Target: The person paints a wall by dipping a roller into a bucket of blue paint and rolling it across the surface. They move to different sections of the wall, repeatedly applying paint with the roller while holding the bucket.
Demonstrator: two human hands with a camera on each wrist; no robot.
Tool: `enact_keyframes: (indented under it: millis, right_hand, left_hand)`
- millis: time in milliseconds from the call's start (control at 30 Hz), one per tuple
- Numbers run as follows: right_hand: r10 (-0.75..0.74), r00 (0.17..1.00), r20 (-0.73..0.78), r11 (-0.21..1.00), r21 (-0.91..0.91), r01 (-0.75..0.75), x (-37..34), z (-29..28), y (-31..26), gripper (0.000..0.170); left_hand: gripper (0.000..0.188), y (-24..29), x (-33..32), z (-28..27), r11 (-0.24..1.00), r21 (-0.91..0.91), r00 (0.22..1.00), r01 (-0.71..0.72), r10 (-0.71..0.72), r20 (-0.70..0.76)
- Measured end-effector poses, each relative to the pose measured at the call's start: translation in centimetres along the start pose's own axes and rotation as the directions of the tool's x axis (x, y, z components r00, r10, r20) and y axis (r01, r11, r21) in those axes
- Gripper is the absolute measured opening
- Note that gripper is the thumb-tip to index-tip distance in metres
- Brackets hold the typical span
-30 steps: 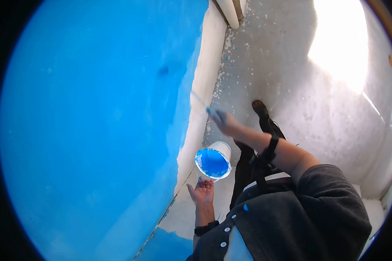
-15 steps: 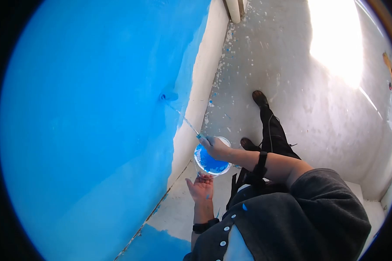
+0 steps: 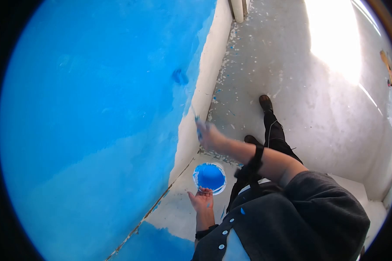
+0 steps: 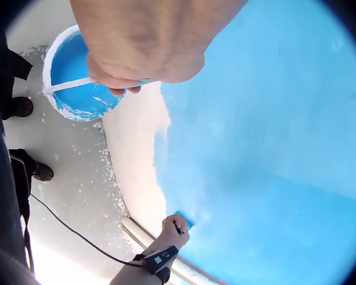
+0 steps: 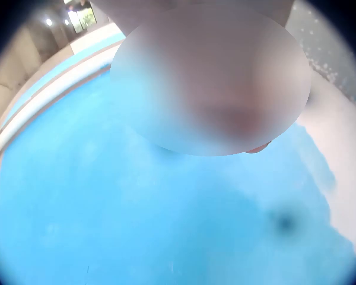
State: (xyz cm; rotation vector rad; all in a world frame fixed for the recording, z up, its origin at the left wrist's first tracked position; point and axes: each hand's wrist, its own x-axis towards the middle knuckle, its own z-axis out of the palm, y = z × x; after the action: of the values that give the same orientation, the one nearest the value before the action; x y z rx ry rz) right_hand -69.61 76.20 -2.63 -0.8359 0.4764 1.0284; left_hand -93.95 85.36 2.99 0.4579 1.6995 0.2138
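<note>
My right hand (image 3: 211,137) grips the handle of a small paint roller, blurred by motion. Its blue roller head (image 3: 180,77) lies against the wall (image 3: 96,100), near the ragged lower edge of the blue paint. My left hand (image 3: 202,201), palm turned up, holds a white bucket (image 3: 224,185) by its handle (image 4: 71,85), fingers hooked round it just beside the rim. Blue paint (image 3: 211,175) fills part of the bucket, and smears coat its inner wall. In the right wrist view, a blurred oval covers most of the right hand.
An unpainted white strip (image 3: 207,82) runs along the wall's foot. Paint spots dot the grey floor (image 3: 287,87) beside it. A pipe (image 3: 237,11) stands at the far end. Close to the bucket are the person's shoes (image 3: 265,102).
The roller came back toward the body along the wall, then went away again, slightly nearer the white strip. The right hand moved off from over the bucket, which now sits lower in the head view.
</note>
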Motion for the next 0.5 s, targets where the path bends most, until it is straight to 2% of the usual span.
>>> enact_keyframes:
  millis: [33,133,200,233,267,300,367,433,467,500]
  right_hand:
    - [0.113,0.993,0.039,0.993,-0.044,-0.112,-1.8,0.3,1.1,0.044]
    - [0.101,0.992,0.072,0.995,0.000,-0.101,-2.4,-1.1,1.5,0.044]
    - [0.026,0.999,-0.035,0.999,-0.045,-0.028,-0.2,-2.8,-3.4,0.045]
    - [-0.002,0.997,-0.076,0.999,0.042,0.005,2.8,-4.1,-5.0,0.044]
    - [0.078,0.993,-0.085,0.975,0.212,-0.058,5.7,-5.5,-7.2,0.041]
    - [0.034,0.996,-0.081,0.977,0.212,-0.016,7.9,-6.9,-8.9,0.040]
    - [0.063,0.982,-0.177,0.980,0.197,-0.027,9.5,-8.5,-11.3,0.040]
    - [0.037,0.992,-0.121,0.976,0.218,-0.010,8.6,-7.6,-9.4,0.039]
    - [0.027,0.997,-0.074,0.974,0.226,-0.009,6.9,-6.3,-6.9,0.039]
    - [-0.044,0.997,-0.058,0.984,0.173,0.053,4.3,-4.8,-2.8,0.041]
  left_hand:
    - [0.060,0.1,0.2,-0.2,1.000,-0.021,1.000,-0.006,0.005,-0.008]
    - [0.061,0.2,1.1,-1.1,0.998,-0.058,1.000,-0.021,0.020,-0.021]
    - [0.062,0.0,1.7,-1.9,0.997,-0.075,0.999,-0.027,0.025,-0.033]
    - [0.063,0.0,2.0,-2.3,0.996,-0.086,1.000,-0.019,0.020,0.011]
    - [0.063,0.0,2.2,-2.5,0.995,-0.095,0.998,-0.010,0.015,0.053]
    - [0.063,0.1,2.4,-2.5,0.996,-0.091,0.998,-0.010,0.015,0.057]
    - [0.063,0.1,1.4,-2.0,0.994,-0.106,0.996,-0.010,0.019,0.086]
    - [0.063,0.1,0.5,-1.1,0.995,-0.096,0.997,-0.034,0.040,0.062]
    - [0.063,-0.1,0.3,-0.8,0.995,-0.090,0.998,-0.048,0.052,0.042]
    - [0.063,0.0,1.0,-1.9,0.995,-0.085,0.997,-0.043,0.048,0.059]
